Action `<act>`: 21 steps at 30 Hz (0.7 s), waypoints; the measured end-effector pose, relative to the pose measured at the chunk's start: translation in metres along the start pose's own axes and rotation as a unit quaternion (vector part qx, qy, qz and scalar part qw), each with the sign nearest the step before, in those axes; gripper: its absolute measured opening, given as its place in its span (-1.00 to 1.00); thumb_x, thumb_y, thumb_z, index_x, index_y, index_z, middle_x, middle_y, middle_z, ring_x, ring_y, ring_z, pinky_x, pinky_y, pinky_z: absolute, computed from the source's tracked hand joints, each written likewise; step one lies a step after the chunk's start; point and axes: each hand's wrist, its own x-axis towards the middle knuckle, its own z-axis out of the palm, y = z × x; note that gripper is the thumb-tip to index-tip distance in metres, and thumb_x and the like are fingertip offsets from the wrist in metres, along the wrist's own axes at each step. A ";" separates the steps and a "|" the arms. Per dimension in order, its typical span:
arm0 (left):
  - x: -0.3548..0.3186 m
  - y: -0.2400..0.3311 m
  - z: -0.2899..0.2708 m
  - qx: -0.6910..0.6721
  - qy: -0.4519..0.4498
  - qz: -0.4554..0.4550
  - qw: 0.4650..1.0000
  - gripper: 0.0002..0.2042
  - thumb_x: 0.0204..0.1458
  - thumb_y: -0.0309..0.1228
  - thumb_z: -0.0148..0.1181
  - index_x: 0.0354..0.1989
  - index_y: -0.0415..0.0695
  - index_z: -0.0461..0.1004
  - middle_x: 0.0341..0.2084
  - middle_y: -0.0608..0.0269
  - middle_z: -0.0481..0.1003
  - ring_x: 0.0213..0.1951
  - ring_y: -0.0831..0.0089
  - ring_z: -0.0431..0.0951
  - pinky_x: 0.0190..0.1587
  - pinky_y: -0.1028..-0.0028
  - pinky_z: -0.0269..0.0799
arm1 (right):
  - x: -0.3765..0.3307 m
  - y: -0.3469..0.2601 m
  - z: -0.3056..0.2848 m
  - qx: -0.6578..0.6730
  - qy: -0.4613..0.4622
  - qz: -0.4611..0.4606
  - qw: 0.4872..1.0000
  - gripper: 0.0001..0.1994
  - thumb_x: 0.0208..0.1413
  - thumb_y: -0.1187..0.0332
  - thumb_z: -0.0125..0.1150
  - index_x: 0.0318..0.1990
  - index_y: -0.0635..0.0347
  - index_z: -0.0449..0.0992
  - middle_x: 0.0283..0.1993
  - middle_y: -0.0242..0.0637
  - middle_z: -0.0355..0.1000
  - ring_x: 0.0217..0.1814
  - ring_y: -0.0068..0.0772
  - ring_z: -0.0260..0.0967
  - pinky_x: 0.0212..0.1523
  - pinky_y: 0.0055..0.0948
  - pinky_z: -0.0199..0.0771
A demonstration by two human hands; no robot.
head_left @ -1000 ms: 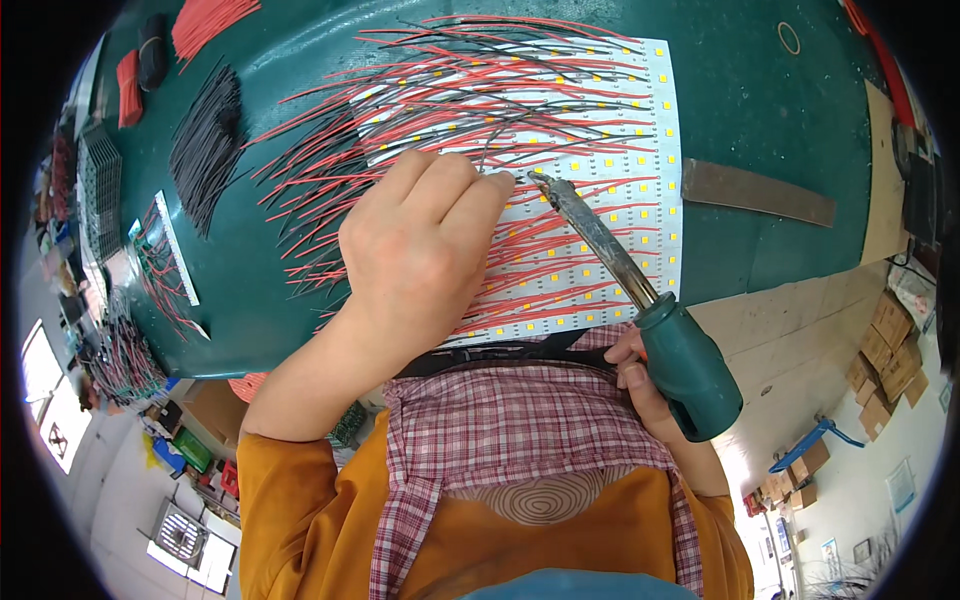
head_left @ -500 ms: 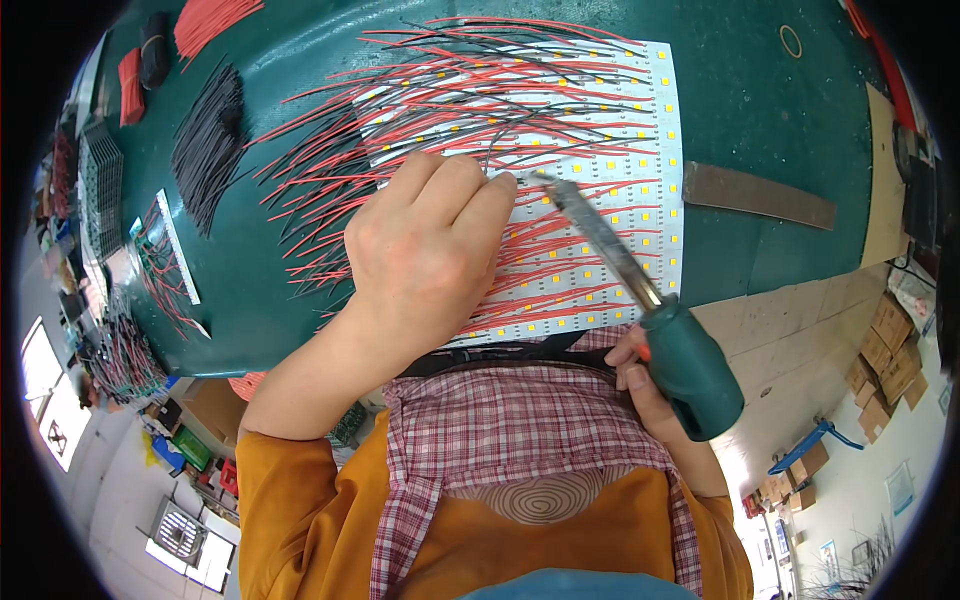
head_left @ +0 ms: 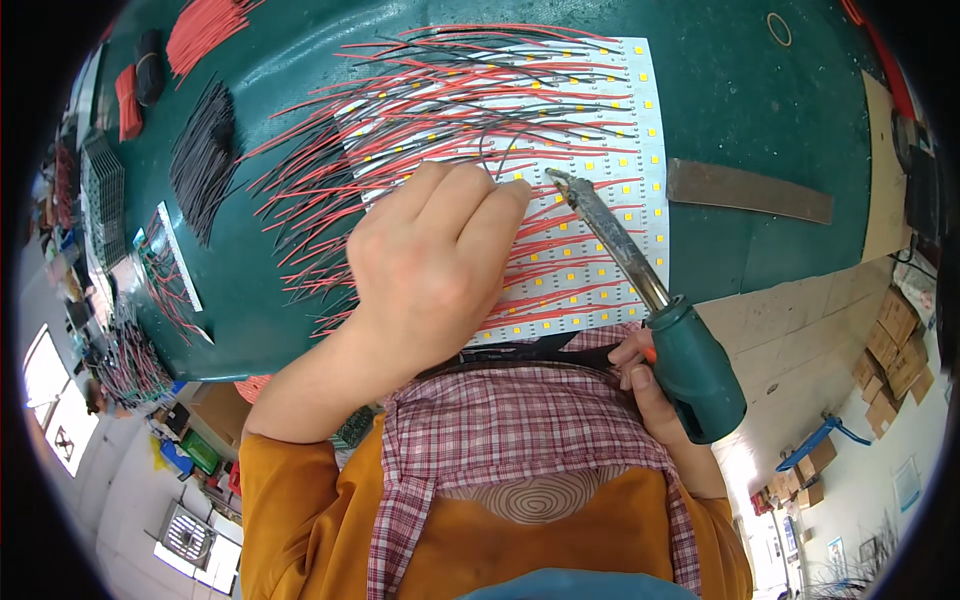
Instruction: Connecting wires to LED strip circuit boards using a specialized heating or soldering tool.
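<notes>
My left hand is closed over the middle of a white LED board, thumb and forefinger pinched together. A thin black wire curves up from the pinch; the pinched end is hidden. In my right hand, only partly visible, is a soldering iron with a dark green handle and metal barrel. Its darkened tip sits over the board, just right of my left fingertips and apart from them. Rows of red and black wires run from the board toward the left, and yellow LEDs dot its surface.
Left on the green table lie a loose bundle of black wires, red wires, and a narrow white strip with wires. Right of the board is a flat metal bar; a rubber band lies beyond.
The iron's tip has moved right, away from my left fingertips. My left hand has shifted slightly right over the board, still pinched. The board appears slightly farther left in view.
</notes>
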 end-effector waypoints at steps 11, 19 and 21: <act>-0.002 0.001 0.004 0.064 -0.029 0.020 0.997 -0.74 -0.25 -0.45 0.22 -0.28 -0.12 0.58 -0.46 0.37 0.40 -0.41 0.44 0.47 -0.55 0.48 0.35 | -0.001 0.005 0.001 -0.127 -0.014 -0.055 0.990 -0.83 0.24 0.42 0.17 -0.07 0.28 0.46 -0.23 -0.29 0.49 -0.35 -0.62 0.34 -0.27 -0.55 0.42; -0.003 0.002 0.005 0.084 -0.034 0.030 0.995 -0.73 -0.26 -0.45 0.21 -0.29 -0.13 0.57 -0.42 0.37 0.42 -0.37 0.45 0.49 -0.51 0.52 0.39 | 0.003 0.001 -0.002 -0.242 -0.037 -0.099 0.964 -0.78 0.24 0.42 0.19 0.00 0.25 0.44 -0.24 -0.28 0.48 -0.36 -0.61 0.34 -0.29 -0.55 0.43; -0.003 0.002 0.004 0.089 -0.035 0.033 0.995 -0.73 -0.26 -0.45 0.21 -0.29 -0.13 0.57 -0.42 0.37 0.42 -0.36 0.45 0.49 -0.50 0.52 0.39 | 0.002 -0.002 -0.001 -0.215 -0.034 -0.128 0.968 -0.76 0.24 0.41 0.19 0.02 0.25 0.43 -0.24 -0.27 0.49 -0.36 -0.61 0.34 -0.29 -0.54 0.43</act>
